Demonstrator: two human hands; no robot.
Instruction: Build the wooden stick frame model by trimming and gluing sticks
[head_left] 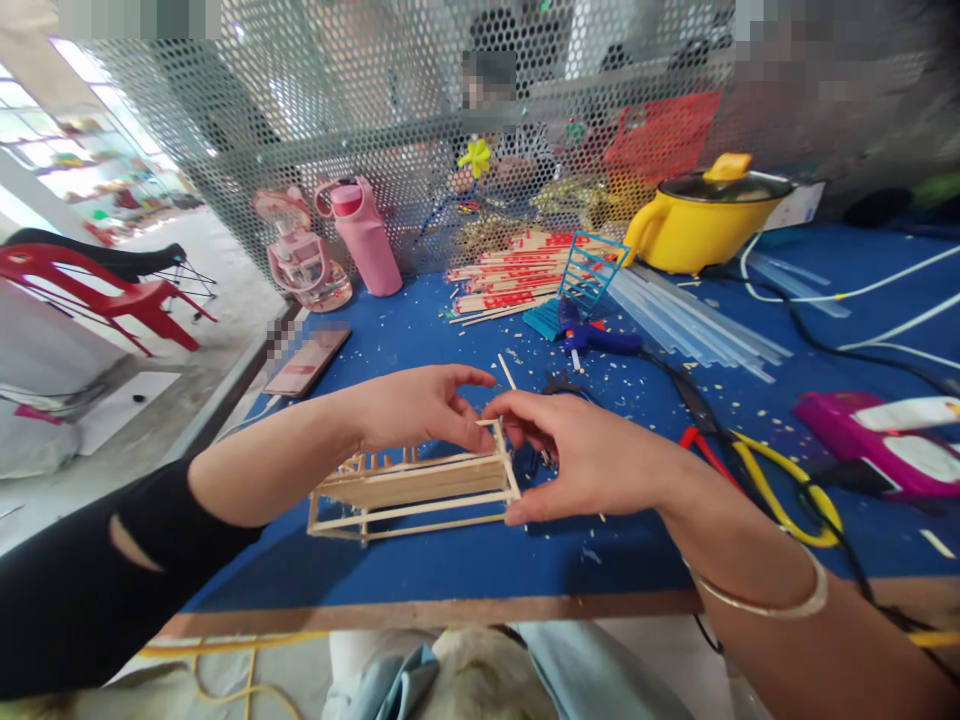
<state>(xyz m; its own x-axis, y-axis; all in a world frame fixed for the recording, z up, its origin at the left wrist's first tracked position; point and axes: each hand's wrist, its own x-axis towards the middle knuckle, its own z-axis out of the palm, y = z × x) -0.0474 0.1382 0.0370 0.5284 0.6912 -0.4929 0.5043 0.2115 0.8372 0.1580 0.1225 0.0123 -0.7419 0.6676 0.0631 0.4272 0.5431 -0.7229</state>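
A small box-like frame of glued wooden sticks point(420, 488) lies on the blue table, with a row of short upright pegs along its far left side. My left hand point(420, 405) reaches over its right end, the index finger stretched out and the thumb at the top corner bar, with the other fingers bent. Around the same end curls my right hand point(581, 450), thumb at the near lower corner and index finger by the upper one; its other fingertips are partly hidden. A thin loose stick point(507, 371) slants behind the right fingers; whether it is held is unclear.
Beyond the hands are a blue glue gun point(604, 340), stick bundles point(510, 272), clear glue sticks point(690, 320) and a yellow pot point(705, 225). Pliers point(780, 495) and a magenta tool point(877, 440) lie right; a phone point(309, 362) and pink bottle point(369, 240) stand left. Perforated metal backs the table.
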